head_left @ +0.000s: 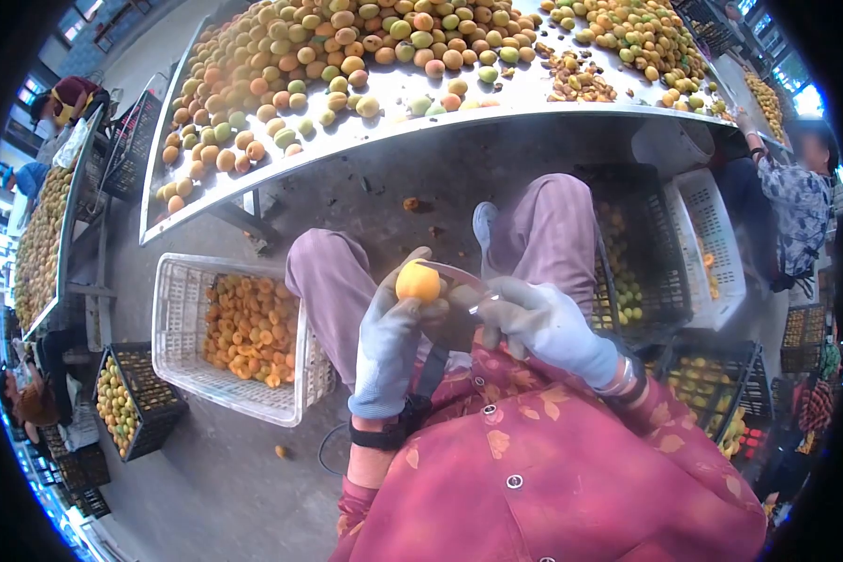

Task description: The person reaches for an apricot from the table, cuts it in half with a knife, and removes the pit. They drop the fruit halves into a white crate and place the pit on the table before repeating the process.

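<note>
Between the gloved fingers of my left hand [389, 328] is a whole orange-yellow apricot [418, 281], held up over my lap. My right hand [539, 318], also gloved, is closed round the handle of a small knife [454, 273]. The blade points left, its tip right at the apricot's upper side. To the left of my knee stands a white plastic crate [228, 392] with many cut apricot halves [245, 328] in it. In front of me whole apricots [365, 42] are heaped on a metal table [347, 150].
Black crates [642, 253] with fruit and a white crate [712, 248] stand at my right. Another black crate [140, 403] of fruit is at the left. A co-worker [796, 197] sits at the right; another person [70, 98] is at a far-left table. Scraps [412, 203] lie on the floor.
</note>
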The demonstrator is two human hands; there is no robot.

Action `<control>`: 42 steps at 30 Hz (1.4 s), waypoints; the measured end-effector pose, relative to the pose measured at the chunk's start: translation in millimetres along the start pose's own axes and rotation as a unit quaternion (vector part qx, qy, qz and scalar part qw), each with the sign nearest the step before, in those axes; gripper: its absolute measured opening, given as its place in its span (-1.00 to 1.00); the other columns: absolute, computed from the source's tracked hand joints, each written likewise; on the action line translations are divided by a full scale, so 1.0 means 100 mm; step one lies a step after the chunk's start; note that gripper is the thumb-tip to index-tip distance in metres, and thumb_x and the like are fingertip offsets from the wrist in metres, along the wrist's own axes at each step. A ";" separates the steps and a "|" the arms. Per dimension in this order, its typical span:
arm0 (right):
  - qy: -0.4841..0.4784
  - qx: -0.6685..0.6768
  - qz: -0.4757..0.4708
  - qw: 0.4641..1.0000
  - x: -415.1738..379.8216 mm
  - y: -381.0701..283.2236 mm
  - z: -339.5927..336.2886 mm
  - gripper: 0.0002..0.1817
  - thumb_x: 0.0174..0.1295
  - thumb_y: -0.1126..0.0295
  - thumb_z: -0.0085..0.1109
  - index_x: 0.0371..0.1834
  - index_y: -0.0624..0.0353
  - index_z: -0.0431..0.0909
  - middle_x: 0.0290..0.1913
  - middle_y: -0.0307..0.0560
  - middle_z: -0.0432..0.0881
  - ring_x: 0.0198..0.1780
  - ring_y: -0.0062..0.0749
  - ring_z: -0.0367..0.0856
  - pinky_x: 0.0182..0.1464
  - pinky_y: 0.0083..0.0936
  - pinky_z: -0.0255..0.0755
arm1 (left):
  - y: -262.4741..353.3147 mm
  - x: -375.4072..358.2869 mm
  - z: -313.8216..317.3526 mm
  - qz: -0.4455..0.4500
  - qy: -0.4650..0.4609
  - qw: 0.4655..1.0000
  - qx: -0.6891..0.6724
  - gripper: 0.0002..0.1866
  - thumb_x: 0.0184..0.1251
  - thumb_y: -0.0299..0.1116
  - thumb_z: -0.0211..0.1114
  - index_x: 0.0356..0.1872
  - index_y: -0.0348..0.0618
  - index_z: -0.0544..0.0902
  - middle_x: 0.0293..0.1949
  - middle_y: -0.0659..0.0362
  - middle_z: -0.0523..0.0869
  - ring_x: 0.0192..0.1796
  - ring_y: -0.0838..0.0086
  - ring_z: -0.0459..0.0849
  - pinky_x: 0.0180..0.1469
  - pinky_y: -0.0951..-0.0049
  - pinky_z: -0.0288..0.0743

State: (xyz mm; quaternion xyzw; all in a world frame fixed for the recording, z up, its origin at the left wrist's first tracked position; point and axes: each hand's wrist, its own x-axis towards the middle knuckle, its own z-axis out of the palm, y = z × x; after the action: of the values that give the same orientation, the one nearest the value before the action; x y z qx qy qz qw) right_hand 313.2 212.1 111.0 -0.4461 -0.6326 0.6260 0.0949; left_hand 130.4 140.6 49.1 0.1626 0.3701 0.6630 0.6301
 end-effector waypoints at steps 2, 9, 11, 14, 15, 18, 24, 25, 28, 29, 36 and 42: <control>0.001 -0.028 0.021 0.999 0.00 -0.07 0.01 -0.65 0.42 0.10 0.04 0.01 0.11 0.61 -0.51 -0.27 0.63 -0.58 -0.67 0.49 -0.47 -0.64 0.34 | -0.02 0.00 -0.01 -0.007 0.008 1.000 -0.012 -0.43 0.28 -0.59 0.13 0.36 -0.33 0.35 0.13 0.10 0.58 -0.02 0.50 0.62 0.06 0.57 0.52; -0.003 -0.077 0.049 0.996 0.06 -0.03 0.05 -0.66 0.41 0.06 0.05 -0.01 0.05 0.61 -0.53 -0.23 0.63 -0.57 -0.62 0.52 -0.44 -0.58 0.37 | -0.03 -0.02 0.01 0.018 -0.057 0.998 -0.014 -0.22 0.22 -0.44 0.31 0.46 -0.32 0.18 0.23 -0.04 0.52 -0.07 0.48 0.66 -0.03 0.56 0.55; -0.002 -0.077 0.052 0.996 0.06 -0.04 0.06 -0.65 0.41 0.06 0.05 -0.01 0.06 0.60 -0.52 -0.23 0.63 -0.57 -0.62 0.53 -0.45 -0.59 0.37 | -0.02 -0.02 -0.02 0.011 -0.054 0.998 -0.011 -0.20 0.20 -0.47 0.31 0.47 -0.30 0.16 0.20 -0.02 0.54 -0.08 0.50 0.66 -0.04 0.57 0.54; -0.007 -0.066 0.042 0.997 0.06 -0.04 0.06 -0.65 0.42 0.06 0.03 0.00 0.08 0.60 -0.52 -0.24 0.64 -0.58 -0.62 0.53 -0.46 -0.61 0.38 | -0.02 -0.03 -0.07 -0.021 -0.045 0.998 0.031 -0.29 0.28 -0.53 0.20 0.47 -0.30 0.19 0.08 0.13 0.58 -0.06 0.58 0.60 0.04 0.58 0.49; -0.011 -0.054 0.032 0.998 0.05 -0.03 0.05 -0.64 0.42 0.06 0.03 0.01 0.08 0.60 -0.51 -0.24 0.65 -0.58 -0.63 0.53 -0.46 -0.62 0.38 | -0.03 -0.02 -0.06 -0.024 -0.021 0.998 0.055 -0.33 0.29 -0.52 0.21 0.44 -0.30 0.24 0.07 0.15 0.58 -0.06 0.60 0.59 0.04 0.59 0.48; -0.013 -0.049 0.023 0.998 0.02 -0.05 0.04 -0.63 0.43 0.06 0.02 0.02 0.09 0.60 -0.52 -0.25 0.66 -0.60 -0.63 0.52 -0.47 -0.64 0.37 | -0.01 -0.04 0.02 -0.024 0.028 0.992 0.123 -0.42 0.31 -0.48 0.23 0.36 -0.31 0.36 0.04 0.19 0.60 -0.07 0.64 0.58 0.02 0.62 0.47; -0.003 -0.083 0.034 0.996 0.02 -0.02 0.01 -0.63 0.42 0.07 0.03 0.06 0.07 0.60 -0.49 -0.26 0.67 -0.59 -0.64 0.51 -0.47 -0.62 0.37 | -0.03 -0.06 0.05 -0.014 0.082 0.972 0.219 -0.52 0.30 -0.45 0.28 0.25 -0.30 0.50 -0.02 0.23 0.65 -0.08 0.68 0.57 0.00 0.65 0.47; -0.003 -0.083 0.034 0.996 0.02 0.00 0.00 -0.63 0.42 0.07 0.03 0.06 0.07 0.60 -0.49 -0.26 0.67 -0.59 -0.64 0.51 -0.47 -0.62 0.37 | -0.02 -0.06 0.05 -0.016 0.083 0.971 0.225 -0.53 0.29 -0.45 0.28 0.24 -0.29 0.52 -0.04 0.23 0.65 -0.08 0.67 0.57 0.00 0.65 0.47; -0.017 -0.105 -0.003 0.994 0.02 0.05 -0.02 -0.62 0.42 0.07 0.02 0.11 0.05 0.59 -0.48 -0.27 0.67 -0.60 -0.63 0.50 -0.47 -0.63 0.36 | 0.04 -0.07 0.08 -0.054 0.093 0.970 0.219 -0.52 0.28 -0.47 0.28 0.24 -0.30 0.51 0.00 0.22 0.65 -0.04 0.65 0.58 0.03 0.65 0.46; -0.015 -0.080 -0.004 0.997 0.01 0.05 -0.03 -0.62 0.43 0.08 0.02 0.12 0.05 0.59 -0.49 -0.27 0.66 -0.59 -0.65 0.50 -0.46 -0.64 0.35 | 0.03 -0.07 0.06 -0.054 0.093 0.970 0.219 -0.52 0.28 -0.47 0.28 0.24 -0.30 0.51 0.00 0.22 0.65 -0.04 0.65 0.58 0.03 0.65 0.46; 0.023 0.029 -0.099 0.994 0.02 -0.08 -0.03 -0.57 0.47 0.19 -0.04 0.35 0.00 0.44 -0.54 -0.27 0.59 -0.53 -0.74 0.48 -0.44 -0.69 0.37 | -0.10 -0.07 0.05 0.001 0.041 0.978 0.204 -0.50 0.25 -0.47 0.29 0.24 -0.33 0.50 0.06 0.15 0.63 0.02 0.62 0.58 0.07 0.60 0.48; 0.049 -0.155 -0.206 0.965 0.25 0.17 0.11 -0.45 0.46 0.05 -0.05 0.48 -0.14 0.25 -0.46 0.06 0.67 -0.46 -0.11 0.69 -0.39 -0.35 0.50 | -0.08 -0.12 0.11 0.018 0.053 0.960 0.273 -0.49 0.24 -0.43 0.31 0.24 -0.31 0.50 -0.07 0.14 0.71 -0.09 0.59 0.66 -0.01 0.56 0.55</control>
State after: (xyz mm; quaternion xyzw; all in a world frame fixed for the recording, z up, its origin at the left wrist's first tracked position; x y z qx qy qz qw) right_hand 298.8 218.0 83.0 -0.3453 -0.7945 0.4650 0.1824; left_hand 145.3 131.7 53.7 0.2996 0.5666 0.5555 0.5297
